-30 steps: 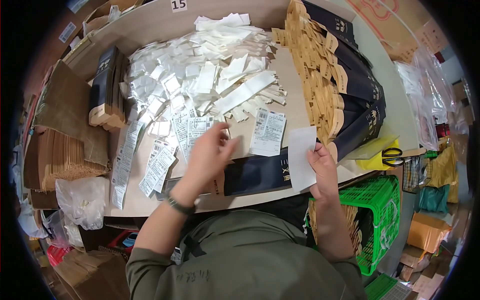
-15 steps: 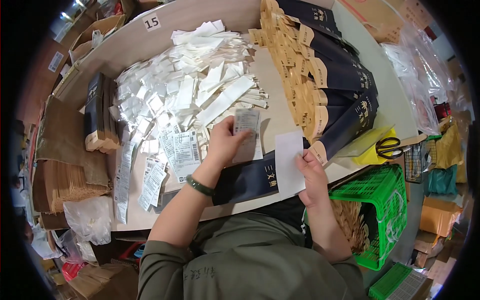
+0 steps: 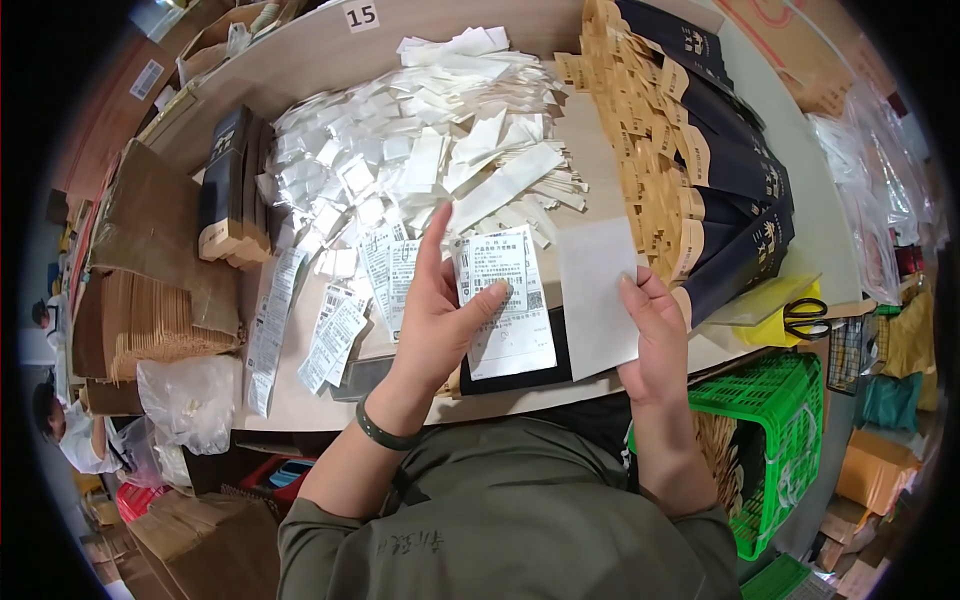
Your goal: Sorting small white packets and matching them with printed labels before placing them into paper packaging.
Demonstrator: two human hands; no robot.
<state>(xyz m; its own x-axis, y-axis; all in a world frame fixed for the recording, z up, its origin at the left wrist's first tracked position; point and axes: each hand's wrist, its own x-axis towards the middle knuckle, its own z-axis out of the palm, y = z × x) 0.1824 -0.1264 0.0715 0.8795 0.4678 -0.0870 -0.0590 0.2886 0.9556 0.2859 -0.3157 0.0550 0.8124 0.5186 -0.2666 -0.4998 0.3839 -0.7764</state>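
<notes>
My left hand [image 3: 435, 320] holds a white printed label [image 3: 511, 345], with the thumb pressed on its face and the index finger stretched up beside it. A paper clip shows on the label. In my right hand [image 3: 657, 335] a blank off-white paper slip [image 3: 598, 305] is pinched by its right edge, next to the label. Beneath both lies a dark, flat packing sleeve [image 3: 553, 370], mostly covered. More printed labels [image 3: 333, 338] lie on the table left of my left hand. Beyond my hands spreads a heap of white slips and small clear packets [image 3: 420, 160].
Dark navy sleeves with tan ends [image 3: 735, 205] fan out at the right, and a stack of similar ones [image 3: 232, 190] stands left. Black-handled scissors [image 3: 805, 318] sit in a yellow holder. A green basket [image 3: 790, 430] stands below the right table edge; cardboard [image 3: 165, 320] is left.
The label in my left hand has turned and now lies face up, fully visible. The left index finger has stretched out. My right hand still holds the blank slip. The view has shifted.
</notes>
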